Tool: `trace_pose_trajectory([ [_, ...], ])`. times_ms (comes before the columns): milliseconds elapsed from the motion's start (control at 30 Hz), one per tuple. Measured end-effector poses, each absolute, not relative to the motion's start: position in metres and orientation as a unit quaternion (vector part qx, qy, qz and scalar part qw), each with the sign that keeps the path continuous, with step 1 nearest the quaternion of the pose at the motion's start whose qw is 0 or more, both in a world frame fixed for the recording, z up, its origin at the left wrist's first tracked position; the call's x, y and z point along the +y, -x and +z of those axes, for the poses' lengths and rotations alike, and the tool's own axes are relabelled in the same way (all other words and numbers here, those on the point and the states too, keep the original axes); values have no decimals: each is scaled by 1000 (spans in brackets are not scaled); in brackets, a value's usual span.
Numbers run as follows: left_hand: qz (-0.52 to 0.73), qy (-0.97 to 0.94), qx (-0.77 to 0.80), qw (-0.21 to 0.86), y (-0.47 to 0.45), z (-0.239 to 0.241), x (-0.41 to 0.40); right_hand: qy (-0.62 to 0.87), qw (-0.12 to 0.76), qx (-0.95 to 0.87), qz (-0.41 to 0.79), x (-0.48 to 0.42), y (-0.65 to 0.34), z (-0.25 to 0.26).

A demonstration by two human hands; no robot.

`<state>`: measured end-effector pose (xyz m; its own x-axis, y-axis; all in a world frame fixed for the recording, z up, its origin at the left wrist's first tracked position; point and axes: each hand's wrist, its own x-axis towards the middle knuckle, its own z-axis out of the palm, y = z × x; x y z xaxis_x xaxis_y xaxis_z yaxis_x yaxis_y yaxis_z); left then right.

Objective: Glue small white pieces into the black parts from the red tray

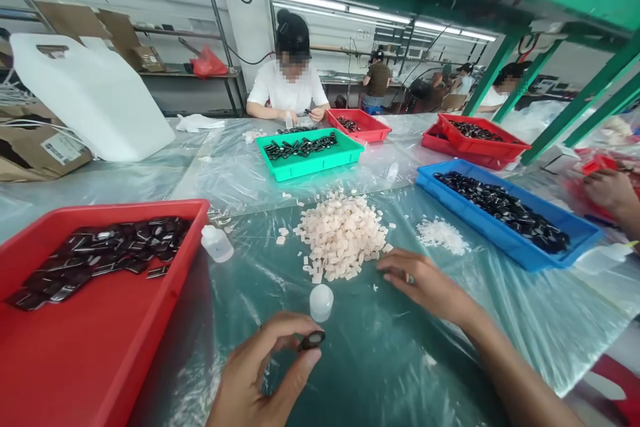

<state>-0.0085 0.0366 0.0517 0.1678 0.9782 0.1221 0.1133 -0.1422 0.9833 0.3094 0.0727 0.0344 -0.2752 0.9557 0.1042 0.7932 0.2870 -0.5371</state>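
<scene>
My left hand (270, 367) pinches a small dark part (313, 339) with a pale round face between thumb and fingertips, held above the plastic-covered table. Just beyond it stands a small white translucent cup (321, 302). At the right edge of a heap of small cream-coloured pieces (345, 233) is my right hand (425, 280), palm down, its fingers stretched out and fingertips by the heap. Whether those fingertips touch a piece, I cannot tell. A ring shows on one finger of that hand.
A red tray (185, 293) of dark flat parts stands left, beside a small white bottle (217, 243). A blue tray (500, 213) and a small white pile (443, 235) lie right. Ahead are a green tray (320, 165) and a person (290, 73) across the table.
</scene>
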Motion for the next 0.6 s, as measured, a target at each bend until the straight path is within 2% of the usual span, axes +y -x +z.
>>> trace_pose_trajectory([
  [133, 443, -619, 446, 472, 9, 49, 34, 637, 208, -735, 104, 84, -327, 20],
  [600, 410, -612, 422, 528, 14, 59, 23, 588, 74, -805, -16, 93, -315, 27],
])
